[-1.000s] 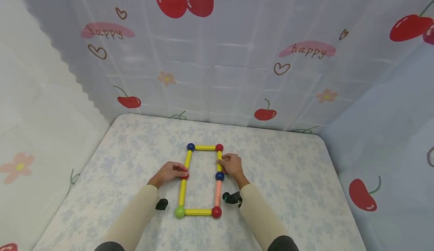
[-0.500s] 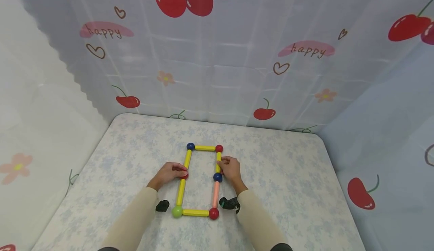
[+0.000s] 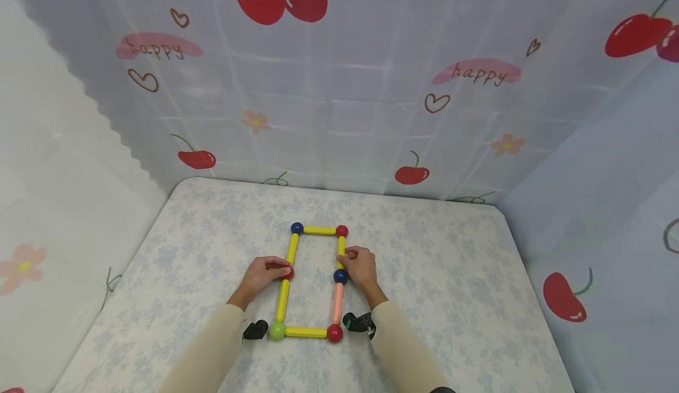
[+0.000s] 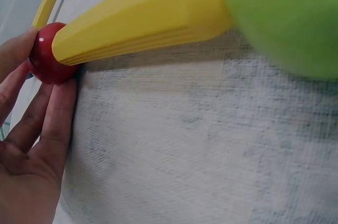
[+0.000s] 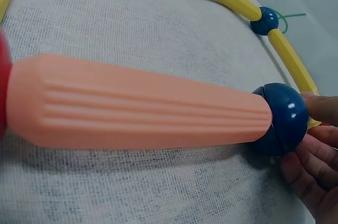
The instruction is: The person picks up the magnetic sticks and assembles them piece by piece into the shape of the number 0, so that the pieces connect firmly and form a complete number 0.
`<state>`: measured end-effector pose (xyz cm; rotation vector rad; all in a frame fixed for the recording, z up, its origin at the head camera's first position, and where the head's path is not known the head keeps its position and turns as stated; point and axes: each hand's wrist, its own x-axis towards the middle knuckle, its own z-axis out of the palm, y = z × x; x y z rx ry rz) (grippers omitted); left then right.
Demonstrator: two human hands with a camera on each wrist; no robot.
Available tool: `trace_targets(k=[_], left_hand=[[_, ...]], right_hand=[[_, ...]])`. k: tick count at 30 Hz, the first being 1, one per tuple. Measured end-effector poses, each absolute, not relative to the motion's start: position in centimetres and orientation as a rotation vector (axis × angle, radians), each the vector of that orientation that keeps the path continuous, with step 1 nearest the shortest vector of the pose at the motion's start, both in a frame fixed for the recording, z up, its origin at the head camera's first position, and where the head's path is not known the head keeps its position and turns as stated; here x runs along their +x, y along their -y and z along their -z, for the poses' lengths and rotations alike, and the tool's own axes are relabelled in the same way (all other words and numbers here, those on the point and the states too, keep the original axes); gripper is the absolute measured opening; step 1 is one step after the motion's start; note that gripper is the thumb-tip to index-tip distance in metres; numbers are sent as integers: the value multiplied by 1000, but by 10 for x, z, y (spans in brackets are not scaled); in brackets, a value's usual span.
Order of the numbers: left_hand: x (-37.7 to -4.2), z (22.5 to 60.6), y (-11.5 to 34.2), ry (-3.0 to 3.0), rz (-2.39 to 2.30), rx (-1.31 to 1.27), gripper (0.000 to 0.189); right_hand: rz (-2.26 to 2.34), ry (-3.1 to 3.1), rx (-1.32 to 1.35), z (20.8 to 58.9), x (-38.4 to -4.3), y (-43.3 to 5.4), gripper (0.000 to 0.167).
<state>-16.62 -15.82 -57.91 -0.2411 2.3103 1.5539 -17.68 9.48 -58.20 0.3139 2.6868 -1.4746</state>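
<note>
A closed frame of magnetic rods and balls lies on the table. My left hand (image 3: 267, 274) pinches the red ball (image 4: 48, 54) midway along its left side, thumb on one side and fingers on the other. My right hand (image 3: 361, 266) grips the upper right yellow rod (image 3: 342, 245), just beyond a blue ball (image 5: 285, 118); its fingertips are close to that ball. A pink rod (image 5: 142, 105) runs from the blue ball to the near right red ball (image 3: 335, 333). At the near left corner sits a green ball (image 3: 277, 330). The fingers partly hide the gripped rod.
A far blue ball (image 3: 297, 228) and a far red ball (image 3: 342, 231) form the back corners, joined by a yellow rod (image 3: 319, 230). The patterned tabletop (image 3: 435, 275) meets a cherry-printed curtain (image 3: 339, 128) at its back edge, with curtains at both sides.
The near end of the rod frame has shifted slightly left, and my right hand has moved slightly left with it. Both hands keep the same holds. The head view has also shifted a little.
</note>
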Motion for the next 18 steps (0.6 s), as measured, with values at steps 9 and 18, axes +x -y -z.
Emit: trace_targets(k=[9, 18], left_hand=[[-155, 575, 151, -2374, -1605, -306, 20], [-151, 578, 148, -2449, -1585, -290, 24]], right_hand=[[1536, -2691, 274, 582, -175, -93, 30], [1543, -2693, 238, 582, -175, -92, 30]])
